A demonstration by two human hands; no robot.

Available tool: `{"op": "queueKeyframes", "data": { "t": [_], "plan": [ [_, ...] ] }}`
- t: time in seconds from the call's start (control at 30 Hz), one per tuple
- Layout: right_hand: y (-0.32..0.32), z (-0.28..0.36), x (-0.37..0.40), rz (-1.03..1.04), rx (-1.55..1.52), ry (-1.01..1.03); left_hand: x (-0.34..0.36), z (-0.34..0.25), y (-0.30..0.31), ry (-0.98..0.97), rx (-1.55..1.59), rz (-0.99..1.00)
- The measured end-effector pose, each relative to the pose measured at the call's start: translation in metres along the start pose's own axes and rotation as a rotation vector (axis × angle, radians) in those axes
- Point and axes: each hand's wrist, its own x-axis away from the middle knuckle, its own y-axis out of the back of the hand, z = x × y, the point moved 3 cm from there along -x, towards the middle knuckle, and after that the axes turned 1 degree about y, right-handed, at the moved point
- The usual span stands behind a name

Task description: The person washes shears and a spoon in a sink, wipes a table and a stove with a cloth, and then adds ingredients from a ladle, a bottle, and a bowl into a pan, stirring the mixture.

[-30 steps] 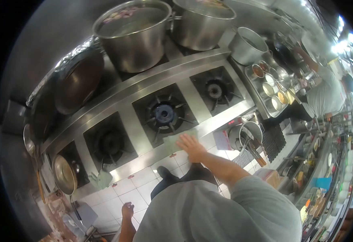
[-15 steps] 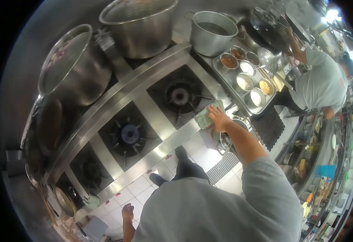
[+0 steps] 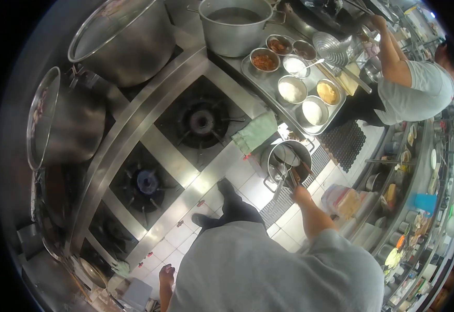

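Observation:
My right hand (image 3: 302,194) is closed round the end of a brown-handled utensil (image 3: 293,178), whose head I cannot make out. It leans in a metal pot (image 3: 309,151) with several ladles and other metal tools (image 3: 280,179). Left of this pot, the green cloth (image 3: 255,133) lies over the front edge of the stove (image 3: 214,165), with no hand on it. My left hand (image 3: 167,275) hangs low beside my body, fingers curled, with nothing visible in it.
Large pots (image 3: 128,47) line the back of the stove, near several burners (image 3: 202,122). A tray (image 3: 284,106) carries bowls of seasonings on the right. Beyond it a co-worker (image 3: 416,91) stands at a wok (image 3: 315,18). Shelves (image 3: 388,197) run along the right side.
My right hand has let go of the green cloth, moved down and right to the pot, and taken hold of a utensil. My view has shifted right. The left hand stays low.

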Motion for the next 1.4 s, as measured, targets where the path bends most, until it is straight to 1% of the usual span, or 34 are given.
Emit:
{"op": "queueKeyframes", "data": {
  "t": [0.03,0.07,0.13,0.17,0.2,0.27,0.3,0.33,0.4,0.47,0.5,0.53,0.57,0.6,0.63,0.67,0.7,0.73,0.77,0.8,0.83,0.87,0.9,0.93,1.0,1.07,1.1,1.17,1.23,1.27,1.3,1.33,1.37,1.4],
  "plan": [
    [-0.034,-0.014,-0.004,0.048,0.181,0.027,0.003,0.003,0.005,0.015,0.035,0.038],
    [-0.036,-0.009,0.008,0.058,0.137,-0.011,0.004,0.004,0.007,0.030,0.070,0.077],
    [-0.050,0.000,0.025,-0.191,0.270,0.027,0.009,-0.006,0.011,0.051,0.073,0.076],
    [-0.051,0.001,0.025,-0.177,0.292,-0.031,0.010,-0.011,0.015,0.074,0.084,0.069],
    [-0.053,-0.002,0.021,-0.179,0.285,-0.036,0.007,-0.020,0.019,0.068,0.079,0.070],
    [-0.054,-0.015,0.014,-0.261,0.311,-0.181,0.003,-0.037,0.027,-0.038,-0.155,0.046],
    [-0.051,-0.023,0.010,-0.133,0.273,-0.217,-0.004,-0.040,0.031,-0.051,-0.124,0.007],
    [-0.056,-0.035,0.004,-0.116,0.275,-0.223,-0.024,-0.018,0.038,-0.067,0.004,0.021],
    [-0.058,-0.053,-0.003,0.008,0.111,-0.222,-0.033,-0.022,0.049,-0.132,-0.034,-0.021],
    [-0.053,-0.049,0.013,0.056,-0.030,-0.288,-0.030,-0.031,0.065,-0.311,-0.087,-0.099],
    [-0.042,-0.041,0.028,0.055,-0.009,-0.239,-0.023,-0.036,0.077,-0.295,-0.060,-0.151],
    [-0.053,-0.054,0.032,-0.037,-0.038,-0.152,-0.014,-0.041,0.090,-0.309,-0.127,-0.252],
    [-0.042,-0.053,0.048,-0.010,-0.039,-0.121,-0.006,-0.048,0.103,-0.316,-0.195,-0.354],
    [-0.037,-0.054,0.062,0.054,-0.081,-0.173,0.002,-0.049,0.118,-0.373,-0.206,-0.450],
    [-0.064,-0.086,0.053,0.096,-0.094,-0.156,0.015,-0.045,0.137,-0.420,-0.222,-0.549],
    [-0.113,-0.138,0.028,-0.001,0.160,0.181,0.005,-0.012,0.157,-0.311,-0.092,-0.587],
    [-0.145,-0.181,0.014,-0.004,0.074,0.145,0.017,-0.003,0.173,-0.241,0.053,-0.705],
    [-0.126,-0.177,0.044,-0.132,-0.203,0.042,0.016,0.024,0.195,-0.243,0.022,-0.804],
    [-0.137,-0.205,0.038,-0.126,-0.062,0.199,0.024,0.040,0.212,-0.229,0.093,-0.912],
    [-0.103,-0.177,0.072,-0.112,-0.134,0.002,0.024,0.065,0.233,-0.133,0.104,-0.975],
    [-0.080,-0.168,0.095,-0.118,-0.102,-0.072,0.040,0.067,0.250,-0.098,0.120,-1.062],
    [-0.064,-0.163,0.111,-0.123,-0.074,-0.082,0.045,0.085,0.268,-0.027,0.074,-1.117],
    [-0.051,-0.154,0.128,-0.135,-0.047,-0.100,0.034,0.126,0.289,-0.033,0.088,-1.171],
    [-0.043,-0.146,0.142,-0.142,-0.030,-0.111,0.037,0.146,0.307,0.024,0.170,-1.197],
    [-0.026,-0.136,0.168,-0.160,-0.001,-0.138,0.034,0.196,0.343,0.068,0.049,-1.297],
    [-0.017,-0.133,0.195,-0.168,0.021,-0.159,0.066,0.176,0.361,0.368,-0.054,-1.305],
    [-0.012,-0.130,0.208,-0.173,0.032,-0.171,0.072,0.177,0.365,0.364,-0.047,-1.290],
    [-0.006,-0.130,0.237,-0.173,0.042,-0.190,0.070,0.195,0.377,0.484,-0.063,-1.289],
    [-0.001,-0.134,0.272,-0.165,0.044,-0.219,0.012,0.307,0.409,0.525,-0.665,-0.743],
    [0.000,-0.140,0.292,-0.164,0.040,-0.239,0.009,0.329,0.413,0.563,-0.341,-0.845],
    [0.001,-0.150,0.310,-0.149,0.030,-0.251,0.015,0.319,0.411,0.592,-0.297,-0.838],
    [0.006,-0.154,0.330,-0.130,0.021,-0.262,-0.040,0.413,0.425,0.582,-0.510,-0.759],
    [0.005,-0.167,0.345,-0.109,0.014,-0.260,-0.004,0.357,0.409,0.592,-0.232,-0.982],
    [0.003,-0.168,0.365,-0.107,0.047,-0.228,-0.041,0.413,0.421,0.471,-0.080,-0.688]
  ]
}}
